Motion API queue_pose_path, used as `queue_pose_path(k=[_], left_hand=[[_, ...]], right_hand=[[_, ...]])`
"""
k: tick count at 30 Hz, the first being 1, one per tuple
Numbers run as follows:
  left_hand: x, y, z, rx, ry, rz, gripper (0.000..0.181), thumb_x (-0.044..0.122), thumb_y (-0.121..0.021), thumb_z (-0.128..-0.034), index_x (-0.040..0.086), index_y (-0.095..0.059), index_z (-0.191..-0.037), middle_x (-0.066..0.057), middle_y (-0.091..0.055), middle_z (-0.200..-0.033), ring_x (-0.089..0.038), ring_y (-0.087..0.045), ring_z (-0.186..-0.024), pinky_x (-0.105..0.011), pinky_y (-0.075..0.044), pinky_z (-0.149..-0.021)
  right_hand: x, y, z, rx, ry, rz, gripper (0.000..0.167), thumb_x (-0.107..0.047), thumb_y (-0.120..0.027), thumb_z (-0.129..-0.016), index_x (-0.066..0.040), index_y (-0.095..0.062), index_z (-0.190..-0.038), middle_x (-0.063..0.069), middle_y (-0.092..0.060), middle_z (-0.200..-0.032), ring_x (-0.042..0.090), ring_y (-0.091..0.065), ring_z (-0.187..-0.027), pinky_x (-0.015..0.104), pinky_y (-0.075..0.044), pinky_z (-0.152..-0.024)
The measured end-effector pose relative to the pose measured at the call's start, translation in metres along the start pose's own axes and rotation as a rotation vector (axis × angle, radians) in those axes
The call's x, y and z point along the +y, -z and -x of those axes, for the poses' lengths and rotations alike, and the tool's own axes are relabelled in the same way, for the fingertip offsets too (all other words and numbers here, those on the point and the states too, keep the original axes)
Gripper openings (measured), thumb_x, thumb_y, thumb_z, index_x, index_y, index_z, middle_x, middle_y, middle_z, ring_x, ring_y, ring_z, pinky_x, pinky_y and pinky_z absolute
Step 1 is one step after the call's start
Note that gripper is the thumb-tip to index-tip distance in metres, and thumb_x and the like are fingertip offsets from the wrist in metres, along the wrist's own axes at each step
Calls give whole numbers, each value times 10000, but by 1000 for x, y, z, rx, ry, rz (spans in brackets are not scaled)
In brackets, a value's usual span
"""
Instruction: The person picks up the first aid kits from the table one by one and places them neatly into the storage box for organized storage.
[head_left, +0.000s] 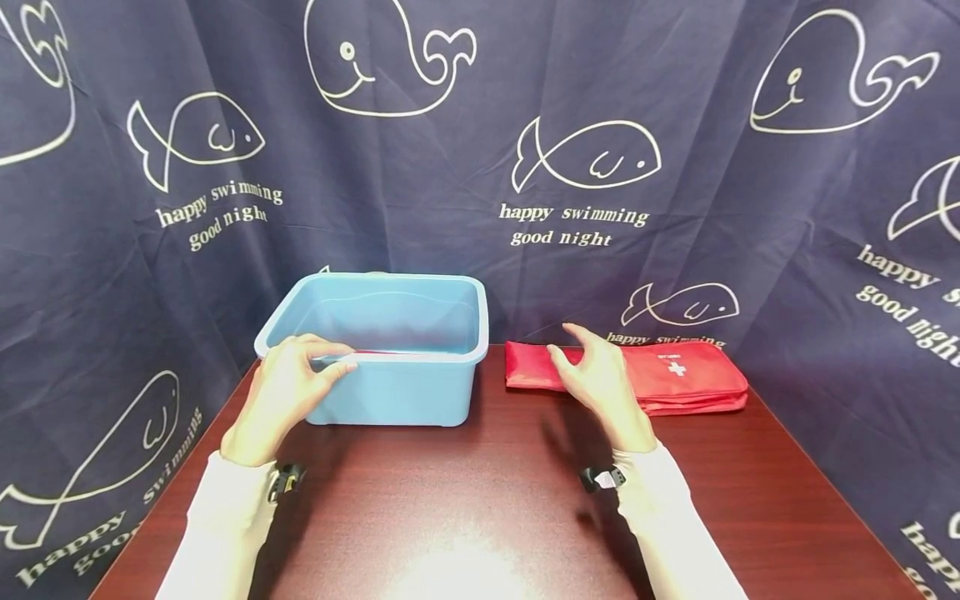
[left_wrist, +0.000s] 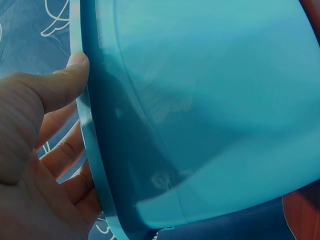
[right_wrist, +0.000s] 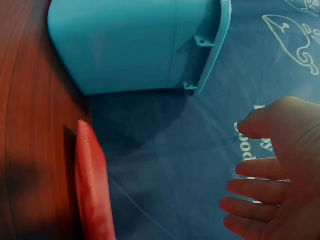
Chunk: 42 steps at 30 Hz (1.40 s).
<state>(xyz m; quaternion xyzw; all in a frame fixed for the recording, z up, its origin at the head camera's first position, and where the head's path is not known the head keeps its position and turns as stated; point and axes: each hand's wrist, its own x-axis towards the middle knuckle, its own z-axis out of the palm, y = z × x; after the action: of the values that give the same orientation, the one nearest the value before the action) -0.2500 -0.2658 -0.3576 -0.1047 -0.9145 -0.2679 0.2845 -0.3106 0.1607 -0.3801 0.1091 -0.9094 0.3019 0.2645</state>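
Reference: head view, clock centred on the table (head_left: 450,500), 12 o'clock toward the curtain (head_left: 420,217).

Blue bin (head_left: 390,392): stands upright at 11 o'clock. A red item (head_left: 401,353) shows inside it as a thin strip; the front wall hides the remainder.

Left hand (head_left: 292,379): located at the bin's 8 o'clock corner, at the rim (head_left: 442,357). Thumb and index finger are moderately wide, with a gap between their tips. Whether the hand bears on the rim cannot be told.

Red pouch (head_left: 693,379): lies flat at 2 o'clock, white cross (head_left: 677,368) facing up.

Right hand (head_left: 600,379): raised above the table, covering part of the pouch's 9 o'clock half from view. Thumb and fingers are wide apart; the right wrist view shows the hand clear of the pouch.
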Motion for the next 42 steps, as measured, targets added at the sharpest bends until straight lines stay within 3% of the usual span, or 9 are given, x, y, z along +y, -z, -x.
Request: queue_pose_path(k=[25,33,42], left_hand=[[1,1,1,1,4,3,145,316,-873,-839,272,-847,-974,39,-776,-964,-241,-704,-981,-459,-497,-760],[1,1,1,10,-4,0,144,311,-874,-837,263,-847,-970,38,-774,-951,-240,-702,-962,-453,-496,-756],[0,-1,2,10,-4,-3,148,307,-879,-833,268,-846,-972,47,-774,-956,-239,-696,-969,-450,-499,-767]], right_hand=[[49,-39,-1,-199,-19,71,676,-314,-781,-886,22,-559,-1428,234,-613,-1410,426,-610,-1271,528,-442,-1098],[64,-48,-1,-300,-58,98,707,-362,-788,-879,-33,-549,-1458,227,-647,-1364,426,-643,-1211,547,-467,-1062],[71,-57,-5,-388,-45,98,734,-365,-825,-852,-27,-570,-1452,218,-659,-1349,405,-646,-1208,535,-475,-1055]])
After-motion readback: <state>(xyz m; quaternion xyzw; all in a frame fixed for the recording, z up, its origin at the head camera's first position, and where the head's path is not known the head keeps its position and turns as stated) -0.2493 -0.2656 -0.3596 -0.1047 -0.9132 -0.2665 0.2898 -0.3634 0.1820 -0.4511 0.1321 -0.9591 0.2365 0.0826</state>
